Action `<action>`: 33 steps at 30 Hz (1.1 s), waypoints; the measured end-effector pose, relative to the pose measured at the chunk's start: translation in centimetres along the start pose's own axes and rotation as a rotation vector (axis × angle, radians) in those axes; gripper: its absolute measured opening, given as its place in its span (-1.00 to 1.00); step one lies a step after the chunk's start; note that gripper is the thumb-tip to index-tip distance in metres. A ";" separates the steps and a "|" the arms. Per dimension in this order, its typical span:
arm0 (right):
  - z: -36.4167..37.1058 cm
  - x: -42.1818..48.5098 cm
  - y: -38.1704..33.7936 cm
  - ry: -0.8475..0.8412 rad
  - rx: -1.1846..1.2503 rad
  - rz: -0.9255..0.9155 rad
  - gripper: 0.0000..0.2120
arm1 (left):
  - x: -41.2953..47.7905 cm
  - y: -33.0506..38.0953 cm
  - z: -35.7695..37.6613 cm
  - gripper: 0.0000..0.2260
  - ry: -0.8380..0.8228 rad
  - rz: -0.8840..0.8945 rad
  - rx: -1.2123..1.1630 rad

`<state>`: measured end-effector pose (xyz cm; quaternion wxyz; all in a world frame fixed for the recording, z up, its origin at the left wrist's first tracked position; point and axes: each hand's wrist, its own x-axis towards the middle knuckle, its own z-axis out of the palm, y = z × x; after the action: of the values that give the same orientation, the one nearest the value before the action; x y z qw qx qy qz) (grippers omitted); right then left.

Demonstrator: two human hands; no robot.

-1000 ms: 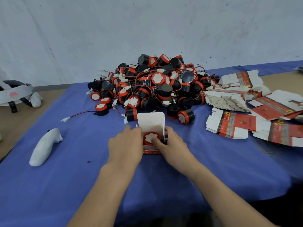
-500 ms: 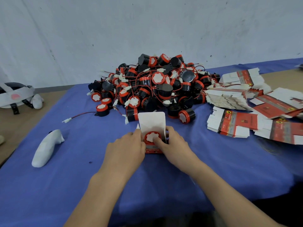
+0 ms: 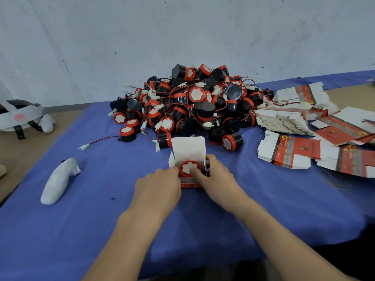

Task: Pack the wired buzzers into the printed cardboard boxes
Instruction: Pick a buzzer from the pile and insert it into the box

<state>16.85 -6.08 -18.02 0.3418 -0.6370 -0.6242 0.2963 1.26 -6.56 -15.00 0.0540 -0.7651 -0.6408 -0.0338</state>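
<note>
Head view: near the left edge of the counter point(image 3: 97, 230) lies a white controller point(image 3: 58, 181). At the middle front, the left hand point(image 3: 160, 185) grips the left wall of an open printed cardboard box point(image 3: 188, 149). A wired buzzer point(image 3: 187, 167) sits inside. The right hand point(image 3: 217, 177) holds the box's right wall, thumb pressing the buzzer's face. Flat boxes point(image 3: 290, 153) lie toward the right edge.

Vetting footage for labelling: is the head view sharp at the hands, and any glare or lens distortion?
Head view: soft even light, no glare; buzzer and box reasonably sharp, box print unreadable; the wide lens bends the far edge of the blue cloth.
</note>
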 end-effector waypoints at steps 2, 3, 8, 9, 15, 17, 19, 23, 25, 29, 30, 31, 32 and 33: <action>0.0 0.0 0.0 -0.004 0.001 -0.001 -0.65 | 0.0 0.0 -0.2 -0.80 0.014 -0.015 -0.002; 0.0 0.0 0.0 -0.005 0.002 -0.002 -0.64 | 0.0 0.0 -0.2 -0.81 0.033 -0.028 -0.003; -0.1 0.0 0.0 -0.009 0.014 0.000 -0.62 | -0.4 0.1 -0.2 -0.85 0.063 -0.055 0.015; -0.1 0.0 -0.1 -0.008 0.012 0.000 -0.63 | -0.4 0.2 -0.2 -0.86 0.050 -0.053 0.013; -0.1 0.0 0.0 -0.006 0.020 -0.006 -0.64 | -0.3 0.5 -0.1 -0.89 0.081 -0.051 -0.006; -0.2 0.0 0.0 -0.007 0.019 -0.009 -0.63 | -0.5 0.4 -0.2 -0.89 0.112 -0.067 0.001; -0.1 -0.1 0.0 -0.011 0.012 -0.014 -0.63 | -0.5 0.5 -0.3 -0.85 0.080 -0.069 0.012; -0.1 -0.1 0.0 -0.008 0.024 -0.017 -0.65 | -0.3 0.9 -0.1 -0.76 0.020 -0.055 0.013; -0.2 -0.1 0.0 -0.006 0.027 -0.015 -0.66 | -0.4 0.7 -0.1 -0.84 0.058 -0.063 0.010; -0.2 -0.1 0.1 -0.010 0.028 -0.019 -0.65 | -0.6 0.3 -0.4 -0.88 0.105 -0.072 0.015; -0.1 0.0 0.2 -0.010 0.026 -0.020 -0.64 | -0.6 0.4 -0.4 -0.88 0.077 -0.068 0.012; -0.1 0.0 0.2 -0.011 0.021 -0.021 -0.64 | -0.6 0.5 -0.4 -0.88 0.049 -0.064 0.010; -0.1 0.0 0.1 -0.010 0.016 -0.021 -0.64 | -0.6 0.6 -0.4 -0.89 0.031 -0.062 0.010; -0.1 -0.1 0.1 -0.008 0.011 -0.021 -0.64 | -0.5 0.7 -0.4 -0.88 0.027 -0.061 0.010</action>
<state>16.98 -6.14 -18.08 0.3457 -0.6272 -0.6308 0.2986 1.83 -7.19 -14.73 0.0654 -0.7445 -0.6630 -0.0427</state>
